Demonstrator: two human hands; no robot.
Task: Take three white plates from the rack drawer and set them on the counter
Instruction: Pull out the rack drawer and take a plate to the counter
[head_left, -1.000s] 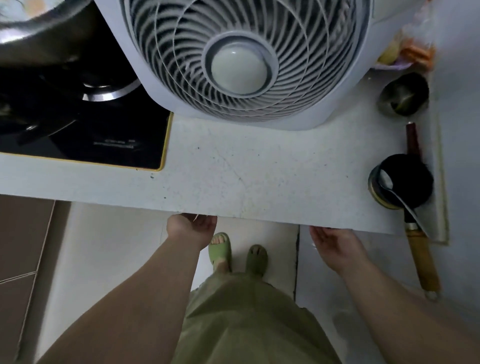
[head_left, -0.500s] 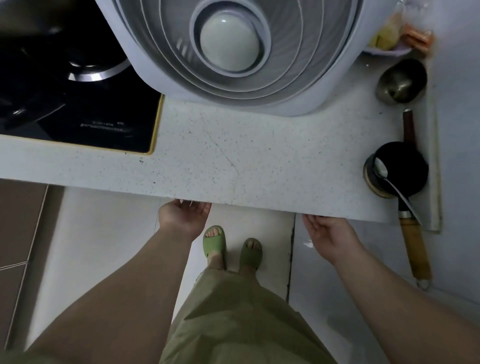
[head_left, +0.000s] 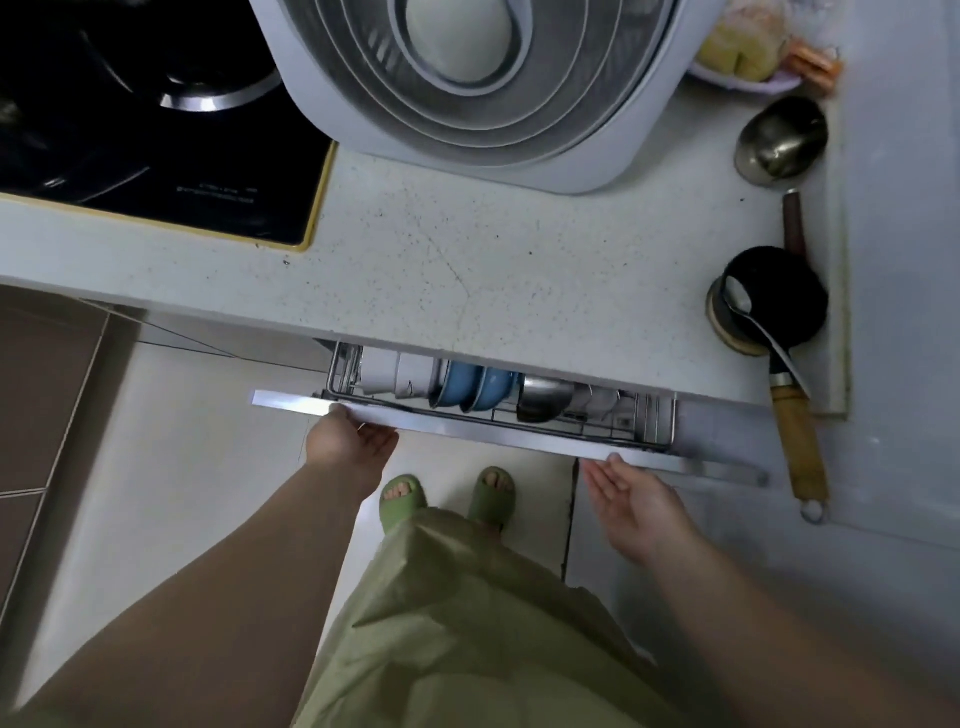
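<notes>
- Where the rack drawer (head_left: 467, 423) stands partly out from under the counter (head_left: 457, 270), its white front panel is gripped near the left end by the left hand (head_left: 349, 441), fingers curled under the panel's lower edge and thumb on top.
- The right hand (head_left: 631, 499) is palm up and open, its fingertips touching the underside of the panel toward the right end; it holds nothing else.
- Two feet in green slippers (head_left: 452, 496) stand on the pale floor directly below the drawer front.
- Inside the wire rack, left to right: white plates (head_left: 397, 371) standing on edge, count uncertain as the counter edge overhangs them; two blue bowls (head_left: 475, 387); one steel bowl (head_left: 543, 397); further white ware (head_left: 602, 402) at the right, indistinct.
- The counter overhang covers the rear part of the drawer.
- On the counter, right side: one black pot (head_left: 779, 306) with a spoon (head_left: 753, 325) resting across it, a wooden-handled utensil (head_left: 797, 441) overhanging the edge, and one metal cup (head_left: 782, 140) beyond.
- Farther back: one white fan (head_left: 478, 88) lying on the counter and one black hob (head_left: 156, 119) at left.
</notes>
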